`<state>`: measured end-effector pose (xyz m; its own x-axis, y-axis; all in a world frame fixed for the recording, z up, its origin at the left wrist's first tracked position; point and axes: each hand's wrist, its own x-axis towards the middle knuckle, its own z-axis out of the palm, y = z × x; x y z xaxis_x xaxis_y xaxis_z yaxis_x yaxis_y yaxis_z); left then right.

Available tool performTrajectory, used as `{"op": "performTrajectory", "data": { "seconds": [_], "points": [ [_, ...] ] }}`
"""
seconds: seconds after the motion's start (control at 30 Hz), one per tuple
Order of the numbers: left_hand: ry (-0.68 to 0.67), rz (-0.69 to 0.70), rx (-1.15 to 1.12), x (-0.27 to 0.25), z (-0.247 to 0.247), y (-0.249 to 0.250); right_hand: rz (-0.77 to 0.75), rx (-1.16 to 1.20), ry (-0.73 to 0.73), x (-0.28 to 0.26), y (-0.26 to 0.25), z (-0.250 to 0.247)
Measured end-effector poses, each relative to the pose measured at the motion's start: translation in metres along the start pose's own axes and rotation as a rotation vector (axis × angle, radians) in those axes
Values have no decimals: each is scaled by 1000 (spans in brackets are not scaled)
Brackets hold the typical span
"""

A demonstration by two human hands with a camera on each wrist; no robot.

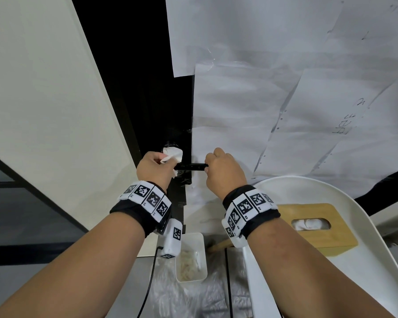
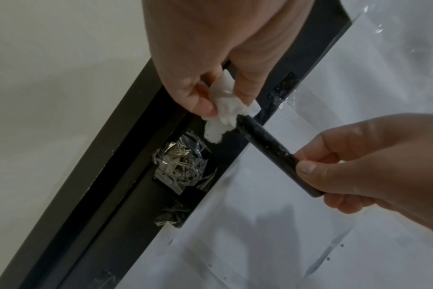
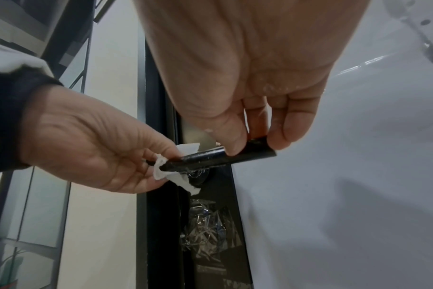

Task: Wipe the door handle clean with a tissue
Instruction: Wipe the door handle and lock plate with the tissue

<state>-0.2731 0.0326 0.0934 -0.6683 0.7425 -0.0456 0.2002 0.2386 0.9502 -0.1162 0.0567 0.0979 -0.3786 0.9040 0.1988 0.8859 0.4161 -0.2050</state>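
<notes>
A black lever door handle [image 1: 190,167] [image 2: 267,139] [image 3: 210,158] sticks out level from a dark door frame. My left hand [image 1: 155,165] [image 2: 205,88] [image 3: 106,154] pinches a crumpled white tissue [image 1: 173,154] [image 2: 223,109] [image 3: 178,176] against the handle's inner end, by the round base. My right hand [image 1: 221,166] [image 2: 359,166] [image 3: 250,117] grips the handle's free outer end between thumb and curled fingers. The bare middle stretch of the handle shows pale specks.
White paper sheets [image 1: 274,88] under clear film cover the door. Crinkled plastic film [image 2: 183,162] wraps the lock plate below the handle. A wooden tissue box [image 1: 313,226] sits on a white chair [image 1: 354,260] at lower right. A small white bin [image 1: 191,258] stands on the floor below.
</notes>
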Motion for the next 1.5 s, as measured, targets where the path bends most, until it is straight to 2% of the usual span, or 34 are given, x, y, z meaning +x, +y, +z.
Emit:
{"op": "performTrajectory", "data": {
  "seconds": [0.17, 0.3, 0.53, 0.67, 0.9, 1.03, 1.33, 1.5],
  "points": [
    [-21, 103, 94, 5, 3, -1, 0, 4, -4, -1, -1, 0],
    [16, 96, 40, 6, 2, 0, -1, 8, -8, 0, 0, -2],
    [3, 147, 222, 4, 4, 1, -7, 4, -27, 0, -1, -4],
    [35, 107, 166, 9, 6, 8, -13, 5, -27, 0, 0, -4],
    [10, 109, 210, 17, 12, 7, -26, 11, -35, 0, 0, -6],
    [46, 153, 273, 19, 12, 7, -31, 9, -37, 0, 1, -7],
    [136, 246, 253, 18, 8, 4, -28, 10, -40, 0, 0, -8],
    [127, 196, 207, 19, 8, 0, -29, 18, -38, 0, -1, -8]
  ]
}}
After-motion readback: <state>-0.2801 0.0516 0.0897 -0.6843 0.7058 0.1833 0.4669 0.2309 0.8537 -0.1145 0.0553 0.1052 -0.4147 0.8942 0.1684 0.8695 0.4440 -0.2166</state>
